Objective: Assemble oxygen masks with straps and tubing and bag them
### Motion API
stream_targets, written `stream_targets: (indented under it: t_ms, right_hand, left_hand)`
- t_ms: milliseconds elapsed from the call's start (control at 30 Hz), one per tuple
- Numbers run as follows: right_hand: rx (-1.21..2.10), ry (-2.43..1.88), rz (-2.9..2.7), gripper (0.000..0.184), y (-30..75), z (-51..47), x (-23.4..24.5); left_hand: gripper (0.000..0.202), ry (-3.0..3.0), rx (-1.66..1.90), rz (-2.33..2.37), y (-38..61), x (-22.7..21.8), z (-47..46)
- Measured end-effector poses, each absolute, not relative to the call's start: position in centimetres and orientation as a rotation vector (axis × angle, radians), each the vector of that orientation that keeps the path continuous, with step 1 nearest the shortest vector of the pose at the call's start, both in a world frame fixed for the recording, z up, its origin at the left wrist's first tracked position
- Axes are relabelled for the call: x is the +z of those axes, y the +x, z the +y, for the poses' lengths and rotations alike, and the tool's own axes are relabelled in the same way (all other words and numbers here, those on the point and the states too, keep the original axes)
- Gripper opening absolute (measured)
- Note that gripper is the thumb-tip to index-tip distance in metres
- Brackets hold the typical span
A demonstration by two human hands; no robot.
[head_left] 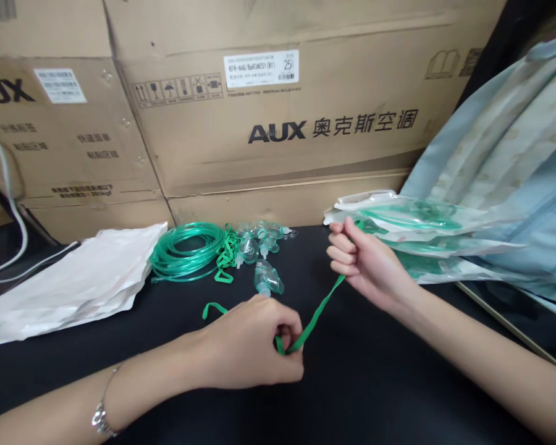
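Observation:
A narrow green elastic strap (319, 312) stretches between my two hands above the black table. My left hand (254, 343) is closed around its lower part, and a loose end sticks out behind the knuckles. Farther up and to the right, my right hand (364, 259) grips the strap in curled fingers, with a short green end showing above the thumb. Just beyond my left hand lies a clear green-tinted face mask (267, 278). Several more clear masks (254, 238) are heaped behind it, beside a bundle of green straps (229, 250).
A coil of green tubing (188, 247) lies at the back left, next to stacked white pouches (78, 278). Sealed packs with green tubing (421, 216) are piled at the right, by pale blue cloth (528, 179). Large cardboard boxes (278, 161) stand behind the table (370, 383).

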State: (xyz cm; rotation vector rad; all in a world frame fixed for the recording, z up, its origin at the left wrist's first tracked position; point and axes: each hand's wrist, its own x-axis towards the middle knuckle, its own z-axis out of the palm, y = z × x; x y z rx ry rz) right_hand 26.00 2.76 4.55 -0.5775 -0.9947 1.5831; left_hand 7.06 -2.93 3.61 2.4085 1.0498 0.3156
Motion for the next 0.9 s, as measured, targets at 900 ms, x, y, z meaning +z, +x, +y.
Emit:
stream_targets:
  t_ms: [900]
  right_hand:
    - [0.951, -1.097, -2.067, 0.033, 25.7, 3.9, 0.6]
  left_hand:
    - [0.070, 1.768, 0.854, 1.195, 5.5, 0.8, 3.1]
